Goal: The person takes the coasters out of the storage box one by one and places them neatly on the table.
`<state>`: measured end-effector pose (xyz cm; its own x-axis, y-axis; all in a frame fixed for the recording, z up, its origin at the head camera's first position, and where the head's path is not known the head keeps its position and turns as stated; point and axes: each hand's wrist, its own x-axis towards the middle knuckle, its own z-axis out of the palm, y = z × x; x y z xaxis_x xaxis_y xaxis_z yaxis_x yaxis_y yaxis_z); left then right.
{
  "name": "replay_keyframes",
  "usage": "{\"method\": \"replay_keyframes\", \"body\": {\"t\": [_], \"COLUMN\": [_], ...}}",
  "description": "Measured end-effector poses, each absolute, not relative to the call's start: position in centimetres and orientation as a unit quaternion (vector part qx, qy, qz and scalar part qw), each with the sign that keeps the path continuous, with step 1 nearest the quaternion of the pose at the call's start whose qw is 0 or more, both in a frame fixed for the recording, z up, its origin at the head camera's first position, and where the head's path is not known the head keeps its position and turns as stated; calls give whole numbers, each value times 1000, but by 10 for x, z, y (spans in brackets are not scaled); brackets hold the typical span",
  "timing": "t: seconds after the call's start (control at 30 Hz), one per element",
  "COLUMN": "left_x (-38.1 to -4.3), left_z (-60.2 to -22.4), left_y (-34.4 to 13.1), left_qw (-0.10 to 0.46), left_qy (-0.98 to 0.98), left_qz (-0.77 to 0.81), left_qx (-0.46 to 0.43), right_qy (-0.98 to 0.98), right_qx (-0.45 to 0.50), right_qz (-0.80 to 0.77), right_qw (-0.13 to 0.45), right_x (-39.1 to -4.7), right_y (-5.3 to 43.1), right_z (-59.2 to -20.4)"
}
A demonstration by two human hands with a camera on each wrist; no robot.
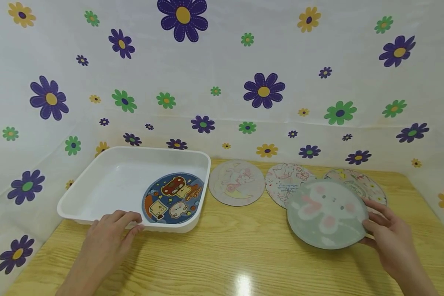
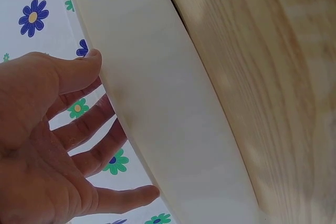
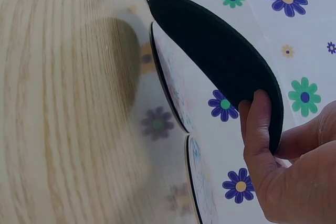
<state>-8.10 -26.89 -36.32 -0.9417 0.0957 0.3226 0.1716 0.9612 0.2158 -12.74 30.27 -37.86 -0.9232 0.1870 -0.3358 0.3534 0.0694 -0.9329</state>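
My right hand [image 1: 388,236] pinches the right edge of a round grey-green mat [image 1: 327,218] with a white bunny print. The mat is tilted above the table, and its black underside [image 3: 220,51] faces the right wrist camera. At the left, my left hand [image 1: 109,234] holds the front rim of a white plastic tray [image 1: 92,181]; its fingers reach over the rim, as the left hand [image 2: 63,135] in the left wrist view also shows. Inside the tray, at its right side, lies a round blue mat [image 1: 174,199] with cartoon figures.
Three round mats lie in a row along the back: a pinkish one [image 1: 237,183], a white one with red drawings [image 1: 286,181], and a flowered one [image 1: 373,185] partly covered by the held mat. Behind the wooden table [image 1: 222,255] hangs a flower-printed white sheet [image 1: 222,61].
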Motion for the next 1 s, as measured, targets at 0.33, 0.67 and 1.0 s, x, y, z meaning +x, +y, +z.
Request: {"method": "replay_keyframes", "body": {"t": [0.33,0.67,1.0], "left_x": [-82,-81,-80], "left_z": [-372,-374,-372], "left_y": [-271,-272,-272], "left_qw": [195,186,175], "left_qy": [-970,-971,-974], "left_qz": [-120,-127,-128], "left_qx": [-86,-76,-71], "right_qy": [742,774,811], "right_qx": [197,216,189], "right_qz": [-637,-585,-526], "right_qw": [69,109,173], "right_x": [-122,-120,-111], "right_y": [317,330,330], "right_z": [-390,-397,-392]}}
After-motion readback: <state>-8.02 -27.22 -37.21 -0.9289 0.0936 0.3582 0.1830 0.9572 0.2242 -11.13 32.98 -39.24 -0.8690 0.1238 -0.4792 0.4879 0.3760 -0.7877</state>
